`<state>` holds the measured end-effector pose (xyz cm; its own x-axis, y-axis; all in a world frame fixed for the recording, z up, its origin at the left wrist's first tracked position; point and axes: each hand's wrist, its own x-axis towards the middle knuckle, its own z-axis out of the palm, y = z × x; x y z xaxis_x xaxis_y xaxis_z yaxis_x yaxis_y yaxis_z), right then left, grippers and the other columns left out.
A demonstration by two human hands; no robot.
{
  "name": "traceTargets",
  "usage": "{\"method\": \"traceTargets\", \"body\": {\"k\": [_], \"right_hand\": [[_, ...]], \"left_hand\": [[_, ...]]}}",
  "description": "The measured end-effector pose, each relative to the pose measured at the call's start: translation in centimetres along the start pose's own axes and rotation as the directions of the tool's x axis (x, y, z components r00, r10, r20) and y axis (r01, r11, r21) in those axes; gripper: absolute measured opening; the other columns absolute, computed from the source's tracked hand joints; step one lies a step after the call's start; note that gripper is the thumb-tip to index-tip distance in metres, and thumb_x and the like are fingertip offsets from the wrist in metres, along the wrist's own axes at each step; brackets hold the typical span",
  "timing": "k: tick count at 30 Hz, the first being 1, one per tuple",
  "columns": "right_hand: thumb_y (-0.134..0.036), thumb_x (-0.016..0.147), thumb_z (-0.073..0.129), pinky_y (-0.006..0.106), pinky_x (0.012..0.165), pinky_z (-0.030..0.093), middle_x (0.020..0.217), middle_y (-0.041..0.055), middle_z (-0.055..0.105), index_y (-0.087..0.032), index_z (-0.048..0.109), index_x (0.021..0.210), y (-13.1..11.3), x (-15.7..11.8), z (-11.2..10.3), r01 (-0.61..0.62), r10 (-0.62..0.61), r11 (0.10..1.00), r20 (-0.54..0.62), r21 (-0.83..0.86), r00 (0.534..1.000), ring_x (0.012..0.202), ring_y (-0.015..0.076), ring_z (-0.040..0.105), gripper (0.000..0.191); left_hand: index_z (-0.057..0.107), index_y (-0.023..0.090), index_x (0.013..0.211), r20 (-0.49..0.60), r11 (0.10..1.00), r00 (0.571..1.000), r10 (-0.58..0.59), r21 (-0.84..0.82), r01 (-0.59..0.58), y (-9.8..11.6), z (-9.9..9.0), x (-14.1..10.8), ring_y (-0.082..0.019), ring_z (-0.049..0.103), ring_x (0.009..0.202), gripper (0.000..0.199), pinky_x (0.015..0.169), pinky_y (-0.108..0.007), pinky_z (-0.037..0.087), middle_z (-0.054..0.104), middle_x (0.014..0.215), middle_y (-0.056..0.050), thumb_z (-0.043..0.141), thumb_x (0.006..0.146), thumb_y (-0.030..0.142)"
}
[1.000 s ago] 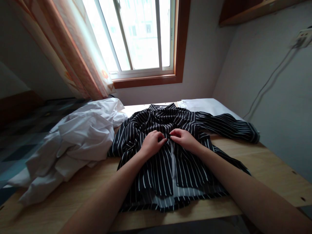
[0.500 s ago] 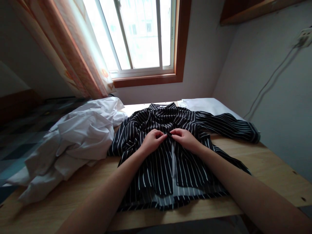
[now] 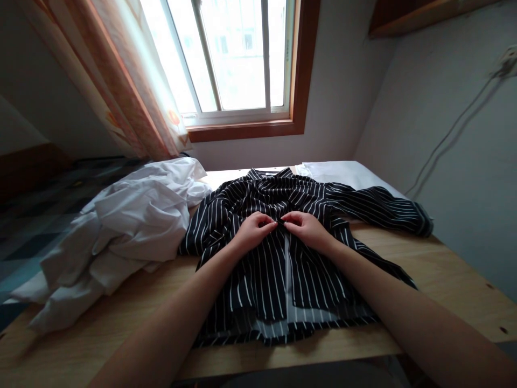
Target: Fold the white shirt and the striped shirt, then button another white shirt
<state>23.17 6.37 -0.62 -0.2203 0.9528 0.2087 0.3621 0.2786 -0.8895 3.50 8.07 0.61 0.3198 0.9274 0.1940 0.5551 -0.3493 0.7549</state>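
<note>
A black shirt with white stripes [image 3: 258,285] lies front up, collar away from me, its lower front edges parted below my hands. My left hand [image 3: 255,230] pinches the left side of the front opening at mid-chest. Close beside it, my right hand [image 3: 306,229] pinches the other side of the same opening. The fingertips of both hands nearly meet over a small dark bit of cloth; any button there is too small to make out. One sleeve stretches out to the right.
Crumpled white cloth [image 3: 141,221] lies on the left of the wooden table [image 3: 436,275]. A flat white item [image 3: 343,173] is at the back right. Behind are a window [image 3: 238,59] and a curtain [image 3: 117,81]. A cable [image 3: 448,143] hangs on the right wall.
The view has shifted very slightly. Both hands keep their pinch on the shirt's front, and the dark bit of cloth between the fingertips sits a little lower.
</note>
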Motion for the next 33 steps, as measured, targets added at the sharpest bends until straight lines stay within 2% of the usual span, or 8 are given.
{"method": "traceTargets", "body": {"k": [3,9,17,29,33], "right_hand": [[-0.019,0.082,0.059,0.032,0.081,0.052,0.091,0.0056,0.074,-0.016,0.073,0.100,0.0,0.0,0.0,0.015,-0.015,1.000,0.002,-0.018,1.000,0.082,0.0188,0.067,0.023],[-0.019,0.081,0.059,0.031,0.080,0.051,0.092,0.0056,0.073,-0.016,0.073,0.101,0.0,0.0,-0.1,0.022,-0.022,1.000,0.003,-0.022,1.000,0.082,0.0182,0.066,0.024],[-0.024,0.081,0.061,0.026,0.063,0.043,0.071,-0.0009,0.062,-0.015,0.069,0.104,-0.2,-0.1,-0.4,0.083,-0.075,0.992,0.082,-0.097,0.994,0.065,0.0136,0.054,0.026],[-0.024,0.083,0.064,0.026,0.062,0.042,0.073,-0.0002,0.064,-0.016,0.067,0.105,-1.1,-0.6,-0.8,0.141,-0.106,0.965,0.163,-0.222,0.981,0.064,0.0137,0.056,0.024],[-0.026,0.092,0.052,0.027,0.069,0.044,0.078,0.0028,0.067,-0.016,0.068,0.092,-0.9,-0.4,-0.7,0.162,-0.138,0.972,0.148,-0.171,0.979,0.072,0.0153,0.060,0.018]], "left_hand": [[0.072,0.019,0.078,0.000,0.999,1.000,0.020,0.045,-0.020,-0.1,0.1,0.1,-0.020,0.063,0.085,0.020,0.083,-0.034,0.051,0.067,0.088,-0.005,0.065,0.080,0.037],[0.073,0.019,0.082,0.018,0.999,0.999,0.027,0.028,-0.028,-0.2,0.0,0.1,-0.020,0.063,0.087,0.021,0.086,-0.035,0.051,0.067,0.089,-0.005,0.064,0.081,0.037],[0.073,0.019,0.082,0.015,0.999,0.999,0.040,0.022,-0.040,-0.2,0.1,0.1,-0.020,0.063,0.088,0.018,0.086,-0.035,0.051,0.066,0.089,-0.004,0.064,0.082,0.035],[0.073,0.018,0.081,0.008,0.992,0.998,0.057,0.110,-0.057,-0.5,0.4,0.0,-0.021,0.063,0.088,0.016,0.082,-0.033,0.049,0.066,0.088,-0.005,0.064,0.083,0.031],[0.073,0.019,0.081,0.020,0.991,0.997,0.068,0.112,-0.070,-0.7,0.5,0.1,-0.020,0.063,0.088,0.017,0.082,-0.033,0.049,0.066,0.089,-0.005,0.064,0.083,0.032]]}}
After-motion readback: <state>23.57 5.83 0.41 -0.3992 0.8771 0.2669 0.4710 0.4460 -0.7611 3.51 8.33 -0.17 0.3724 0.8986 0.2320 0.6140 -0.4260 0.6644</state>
